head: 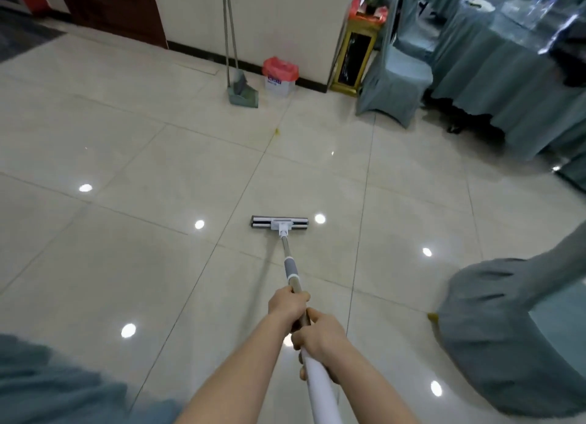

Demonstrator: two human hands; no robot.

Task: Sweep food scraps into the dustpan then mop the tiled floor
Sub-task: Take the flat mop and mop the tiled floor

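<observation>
A flat mop lies with its head point(279, 224) on the glossy beige tiled floor point(126, 176) just ahead of me, its handle point(291, 266) running back toward me. My left hand point(288, 304) grips the handle higher up the shaft, and my right hand point(320, 336) grips it just behind, where the white part begins. A grey-green dustpan point(243, 94) with its broom stands upright against the far wall. A small yellowish scrap point(277, 131) lies on the tiles in front of the dustpan, and another scrap point(432, 316) sits by the cloth at right.
A white bin with a red bag point(280, 76) stands beside the dustpan. A gold-framed stand point(353, 62), a cloth-covered chair point(394, 81) and a draped table point(507, 84) fill the back right. More grey-blue cloth point(507, 335) hangs near right, and cloth point(54, 388) at bottom left.
</observation>
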